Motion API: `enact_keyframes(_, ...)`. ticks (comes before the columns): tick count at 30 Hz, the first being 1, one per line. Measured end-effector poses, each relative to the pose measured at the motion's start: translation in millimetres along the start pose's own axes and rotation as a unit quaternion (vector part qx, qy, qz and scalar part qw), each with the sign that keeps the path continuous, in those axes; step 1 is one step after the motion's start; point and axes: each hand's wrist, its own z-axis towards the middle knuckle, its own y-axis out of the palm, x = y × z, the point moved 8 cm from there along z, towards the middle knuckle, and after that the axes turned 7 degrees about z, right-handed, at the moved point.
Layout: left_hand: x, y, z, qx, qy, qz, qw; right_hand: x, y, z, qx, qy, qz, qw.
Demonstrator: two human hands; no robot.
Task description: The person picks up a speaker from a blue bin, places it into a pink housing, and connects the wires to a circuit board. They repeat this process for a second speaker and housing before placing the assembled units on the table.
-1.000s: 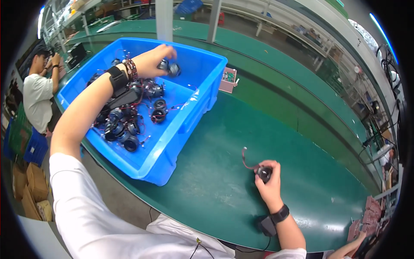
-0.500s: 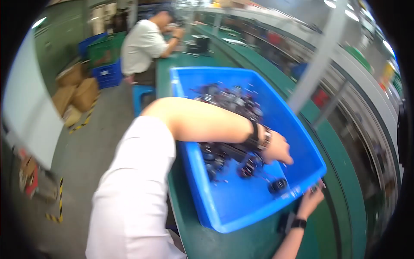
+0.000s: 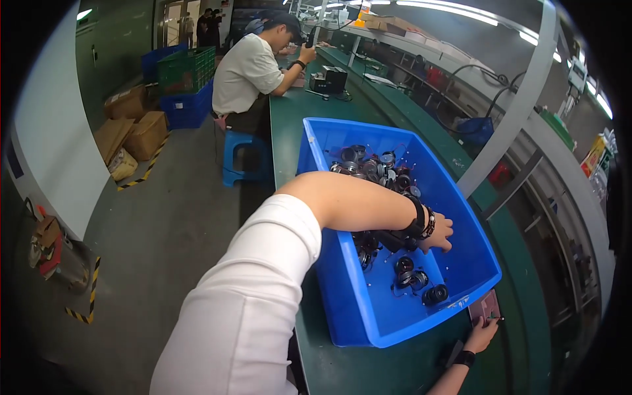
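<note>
My left hand (image 3: 436, 236) reaches across into a large blue bin (image 3: 438, 324), its bent fingers over the right side of the inside. What the fingers hold, if anything, is hidden. In the bin lie many small round black-and-silver parts (image 3: 368, 168) with thin wires, perhaps motors. A few loose ones (image 3: 434, 294) rest on the bin floor below the hand. Outside the bin's near right corner, my right hand (image 3: 482, 334) pinches a small thing, too small to name, beside a pinkish flat piece (image 3: 486, 307). Black bands circle both wrists.
The bin stands on a long green bench (image 3: 329, 368). Beyond it, a person (image 3: 247, 72) in a white shirt sits on a blue stool (image 3: 240, 158), near a black box (image 3: 329, 79). A grey post (image 3: 520, 112) rises at the right. Crates (image 3: 187, 72) and cartons (image 3: 146, 135) stand far left.
The view has shifted and sharpened, so the bin sits lower and farther right. My left hand is still inside the bin. My right hand now shows lower, below the bin's corner.
</note>
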Motion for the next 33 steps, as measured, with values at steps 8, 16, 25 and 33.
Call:
enact_keyframes(8, -45, -9, -3, -0.016, -0.069, -0.028, 0.997, -38, -82, -112, 0.345, -0.311, -0.047, 0.885)
enact_keyframes(16, -40, -210, -118, 0.488, -0.197, -0.082, 0.846, -44, -156, -282, 0.009, -0.148, 0.099, 0.984)
enact_keyframes(25, 255, -174, -186, 0.146, 0.380, -0.552, 0.728, -70, -200, -367, -0.012, -0.062, 0.215, 0.975)
enact_keyframes(33, 324, -98, -139, 0.016, 0.032, -0.878, 0.477, -38, -228, -391, 0.184, 0.138, 0.651, 0.724)
